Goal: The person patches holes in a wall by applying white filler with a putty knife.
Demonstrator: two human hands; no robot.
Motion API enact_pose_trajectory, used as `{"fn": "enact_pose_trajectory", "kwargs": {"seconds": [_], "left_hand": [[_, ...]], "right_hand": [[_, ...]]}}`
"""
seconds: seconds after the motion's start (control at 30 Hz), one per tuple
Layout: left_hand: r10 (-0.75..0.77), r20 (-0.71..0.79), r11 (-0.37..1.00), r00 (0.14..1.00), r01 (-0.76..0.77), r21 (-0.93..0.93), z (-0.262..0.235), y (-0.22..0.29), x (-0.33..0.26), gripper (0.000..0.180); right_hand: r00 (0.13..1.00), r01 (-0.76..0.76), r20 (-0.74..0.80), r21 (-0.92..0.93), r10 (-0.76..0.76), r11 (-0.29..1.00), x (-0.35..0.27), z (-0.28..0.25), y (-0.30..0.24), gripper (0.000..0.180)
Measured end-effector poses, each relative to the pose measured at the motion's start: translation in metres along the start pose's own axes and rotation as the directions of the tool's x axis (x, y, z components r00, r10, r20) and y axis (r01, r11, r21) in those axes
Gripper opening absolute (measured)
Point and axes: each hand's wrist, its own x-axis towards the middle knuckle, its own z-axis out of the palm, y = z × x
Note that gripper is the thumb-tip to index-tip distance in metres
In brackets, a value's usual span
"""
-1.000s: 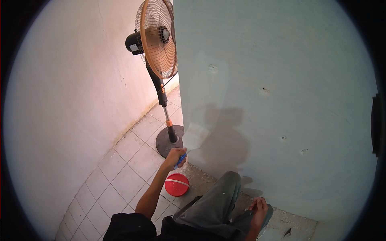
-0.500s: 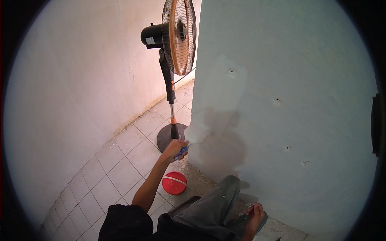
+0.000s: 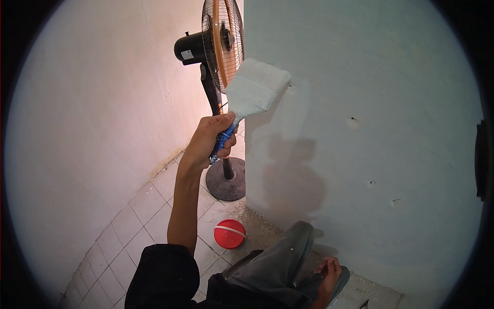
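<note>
left hand raised since earlier | arm extended | fingers gripping paintbrush

Brush bristles paint-coated, matt; handle glossy plastic; wall matt, pitted.

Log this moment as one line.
left hand: grips paintbrush, raised by pale blue wall | right hand: rests on leg, holds nothing | red bowl on floor
</note>
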Motion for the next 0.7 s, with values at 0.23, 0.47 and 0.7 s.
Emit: {"fn": "enact_pose_trajectory", "kwargs": {"seconds": [0.23, 0.47, 0.7], "left_hand": [[-0.191, -0.005, 0.981, 0.982, 0.191, -0.034, -0.019, -0.109, 0.000, 0.039], [-0.473, -0.074, 0.881, 0.878, 0.471, -0.044, -0.048, -0.242, -0.026, 0.035], [-0.656, -0.180, 0.746, 0.733, 0.666, -0.007, -0.062, -0.276, -0.040, 0.031]], "right_hand": [[0.998, -0.014, -0.063, 0.009, 0.015, 1.000, -0.003, -0.017, 0.008, 0.017], [1.000, -0.016, -0.021, -0.027, 0.015, 1.000, 0.005, -0.001, 0.006, 0.016], [1.000, -0.010, 0.018, 0.018, 0.010, 1.000, 0.006, 0.019, -0.004, 0.017]]}}
